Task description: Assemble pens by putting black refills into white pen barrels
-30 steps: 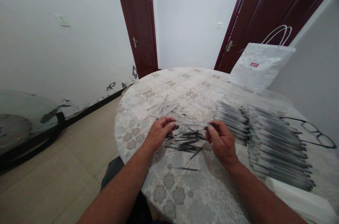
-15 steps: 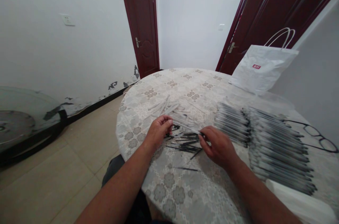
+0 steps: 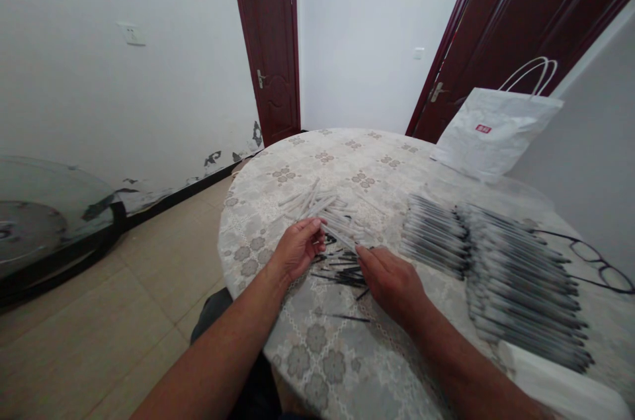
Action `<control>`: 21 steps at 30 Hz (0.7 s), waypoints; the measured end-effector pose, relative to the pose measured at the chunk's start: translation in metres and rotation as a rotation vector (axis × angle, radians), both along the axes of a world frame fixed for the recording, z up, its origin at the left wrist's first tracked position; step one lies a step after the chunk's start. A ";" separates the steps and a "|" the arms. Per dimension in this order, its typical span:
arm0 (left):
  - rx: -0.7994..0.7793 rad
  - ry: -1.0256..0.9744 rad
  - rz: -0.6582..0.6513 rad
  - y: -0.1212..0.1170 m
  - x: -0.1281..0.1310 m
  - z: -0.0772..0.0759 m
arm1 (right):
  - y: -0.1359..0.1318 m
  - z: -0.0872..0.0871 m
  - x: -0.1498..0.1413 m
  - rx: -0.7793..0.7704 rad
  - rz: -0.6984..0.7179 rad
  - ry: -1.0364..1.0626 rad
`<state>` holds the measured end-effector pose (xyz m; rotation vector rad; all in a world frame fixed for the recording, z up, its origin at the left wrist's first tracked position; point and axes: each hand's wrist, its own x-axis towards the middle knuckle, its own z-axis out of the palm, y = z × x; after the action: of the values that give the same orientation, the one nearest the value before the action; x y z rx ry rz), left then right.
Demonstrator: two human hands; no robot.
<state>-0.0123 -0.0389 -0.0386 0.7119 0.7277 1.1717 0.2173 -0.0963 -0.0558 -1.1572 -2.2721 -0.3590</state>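
My left hand [image 3: 299,249] pinches the left end of a thin whitish pen barrel [image 3: 340,235] between thumb and fingertips. At its other end my right hand [image 3: 391,278] is closed, its fingertips on the tip; the fingers partly hide that end. Behind the hands lies a loose pile of similar whitish barrels [image 3: 310,198]. Thin black sticks [image 3: 342,276], perhaps refills or caps, are scattered just below the held barrel. A single black stick [image 3: 350,318] lies nearer to me.
Right of my hands, finished-looking pens with dark ends lie in a smaller row [image 3: 434,238] and a larger row [image 3: 526,288]. Beyond are eyeglasses [image 3: 588,251] and a white paper bag [image 3: 496,132]. A white object [image 3: 560,383] sits by my right forearm. A patterned cloth [image 3: 342,354] covers the round table.
My right hand has moved left, closer to my left hand, along the barrel's line. My left hand stays almost in place. The view has shifted slightly.
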 end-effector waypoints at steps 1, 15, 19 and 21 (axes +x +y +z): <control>0.004 0.007 -0.003 0.001 0.000 -0.001 | 0.000 -0.001 -0.001 0.000 -0.004 -0.008; 0.095 0.146 0.011 0.003 0.006 -0.003 | 0.000 0.022 -0.014 -0.906 0.020 0.894; 0.182 0.341 -0.014 0.000 0.005 -0.001 | 0.007 0.019 -0.008 -1.077 0.084 0.909; 0.260 0.518 -0.059 -0.002 0.004 0.002 | 0.006 0.019 -0.006 -0.917 0.095 0.763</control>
<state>-0.0087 -0.0409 -0.0362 1.2745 0.9839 1.0449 0.2113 -0.0898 -0.0364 -1.2587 -1.7484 1.0917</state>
